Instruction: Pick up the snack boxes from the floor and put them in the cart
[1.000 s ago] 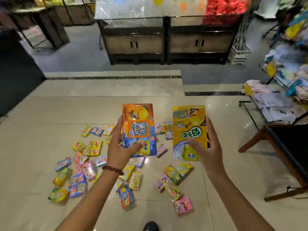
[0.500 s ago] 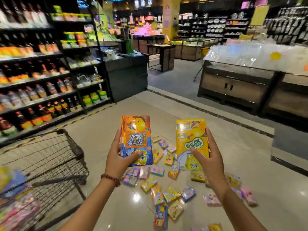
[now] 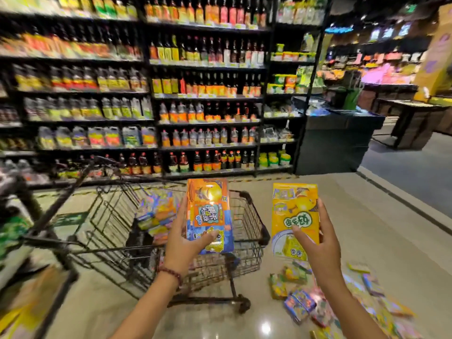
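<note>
- Head view, against the earlier frames: the view has swung left, from the scatter of boxes on the floor to the cart (image 3: 247, 216), which now sits in the middle of the picture with bottle shelves (image 3: 208, 94) behind it. Both arms hold the same pose through the turn, each with the same box raised.
- The left hand (image 3: 182, 243) grips the orange box (image 3: 209, 216) from its lower left, thumb across the front and fingers behind; the box stands upright over the cart's basket.
- The right hand (image 3: 318, 243) grips the yellow box (image 3: 294, 216) at its lower right, thumb on the front face; this box hangs over bare floor (image 3: 367, 228), just right of the cart's rim, not yet over the basket.
- Step in hand, as a judgement: the carry is nearly over and the drop into the cart comes next. The left hand seems to need only to lower and let go; the right would first have to move left past the rim.
- Count: two boxes in hand, one per hand; one cart. Inside the basket lies a pile of boxes (image 3: 156, 216), too blurred to count.
- On the floor at the lower right more boxes (image 3: 300, 304) remain; perhaps a dozen, though blur and the frame edge make the count unsure. Much of the task looks undone.
</note>
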